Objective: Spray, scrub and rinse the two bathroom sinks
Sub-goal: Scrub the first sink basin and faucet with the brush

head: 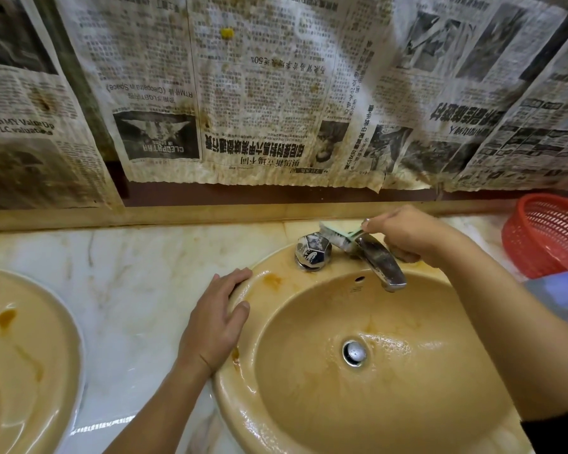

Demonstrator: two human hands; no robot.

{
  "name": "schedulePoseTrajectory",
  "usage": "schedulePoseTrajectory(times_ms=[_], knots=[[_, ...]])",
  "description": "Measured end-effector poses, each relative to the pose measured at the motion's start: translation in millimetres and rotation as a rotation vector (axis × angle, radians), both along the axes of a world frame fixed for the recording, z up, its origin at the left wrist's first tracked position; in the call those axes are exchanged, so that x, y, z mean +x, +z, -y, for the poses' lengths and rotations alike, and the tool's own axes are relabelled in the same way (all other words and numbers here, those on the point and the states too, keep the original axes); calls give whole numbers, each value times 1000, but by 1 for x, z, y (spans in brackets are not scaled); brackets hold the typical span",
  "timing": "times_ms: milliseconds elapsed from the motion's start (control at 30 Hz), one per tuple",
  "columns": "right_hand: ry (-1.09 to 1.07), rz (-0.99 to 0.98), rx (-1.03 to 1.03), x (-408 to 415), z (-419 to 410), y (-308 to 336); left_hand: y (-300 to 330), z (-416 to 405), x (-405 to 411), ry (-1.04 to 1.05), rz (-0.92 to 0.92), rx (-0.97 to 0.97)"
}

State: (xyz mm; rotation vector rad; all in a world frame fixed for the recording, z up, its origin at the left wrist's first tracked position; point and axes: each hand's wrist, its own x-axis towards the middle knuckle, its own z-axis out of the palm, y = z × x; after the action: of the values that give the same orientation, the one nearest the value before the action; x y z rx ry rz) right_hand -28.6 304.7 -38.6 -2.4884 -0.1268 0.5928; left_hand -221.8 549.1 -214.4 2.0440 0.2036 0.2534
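A tan oval sink point(309, 290) fills the lower right, wet and stained orange near its rim, with a chrome drain plug point(354, 352) at its bottom. My right hand point(404, 232) grips a scrub brush point(340, 234) with a pale green back, its bristles against the base of the chrome faucet spout point(381, 262). A faceted chrome tap knob point(313, 250) stands left of the spout. My left hand point(218, 322) rests flat on the sink's left rim. A second tan sink point(30, 339) with orange stains lies at the far left.
A stained marble counter point(128, 290) runs between the two sinks. A red plastic basket point(548, 234) sits at the back right, with a blurred blue thing point(558, 294) below it. Stained newspaper point(259, 93) covers the wall behind.
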Motion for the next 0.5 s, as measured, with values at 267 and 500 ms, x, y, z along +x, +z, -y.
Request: schedulePoseTrajectory(times_ms=[267, 500], knots=[[-418, 40, 287, -61, -11, -30, 4, 1, 0, -13, 4, -17], [-619, 226, 446, -114, -34, -70, 4, 0, 0, -8, 16, -36]])
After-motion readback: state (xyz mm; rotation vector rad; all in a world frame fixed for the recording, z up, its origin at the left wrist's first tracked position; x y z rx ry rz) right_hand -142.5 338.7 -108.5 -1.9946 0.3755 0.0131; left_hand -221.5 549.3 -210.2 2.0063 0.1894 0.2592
